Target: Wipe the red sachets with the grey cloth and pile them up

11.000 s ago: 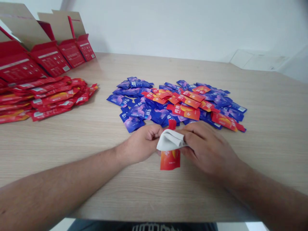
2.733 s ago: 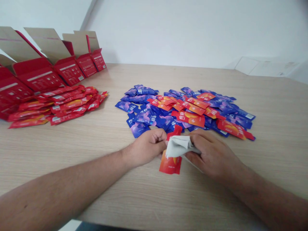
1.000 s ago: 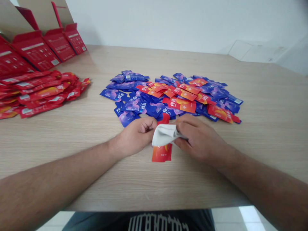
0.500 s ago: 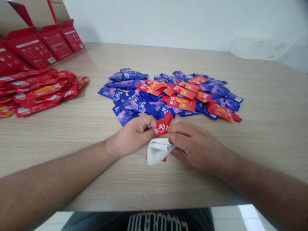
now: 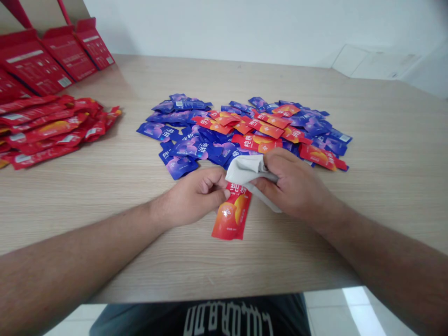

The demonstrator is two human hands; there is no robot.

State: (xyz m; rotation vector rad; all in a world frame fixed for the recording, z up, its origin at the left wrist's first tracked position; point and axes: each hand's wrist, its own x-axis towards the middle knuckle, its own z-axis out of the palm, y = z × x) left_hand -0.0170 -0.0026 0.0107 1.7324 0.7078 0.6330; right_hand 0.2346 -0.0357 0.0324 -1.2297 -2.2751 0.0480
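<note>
Near the front of the table, a red and orange sachet (image 5: 229, 217) lies with its printed face up. My left hand (image 5: 198, 193) pinches its left edge between thumb and curled fingers. A folded white cloth (image 5: 247, 169) is gripped in my right hand (image 5: 294, 184) and covers the top end of the sachet. Just beyond my hands spreads a loose heap of blue-purple sachets (image 5: 196, 147), with several red-orange sachets (image 5: 264, 142) lying on top of it.
At the left, red sachets (image 5: 52, 126) lie in a stacked pile. Behind them stand open red cardboard boxes (image 5: 35, 60). The wooden table (image 5: 392, 186) runs back to a white wall (image 5: 224, 28). Its front edge is close to my lap.
My right hand has moved the cloth up and away from me, from the lower part of the sachet to its top. The sachet's lower face is now uncovered. My left hand stays in place.
</note>
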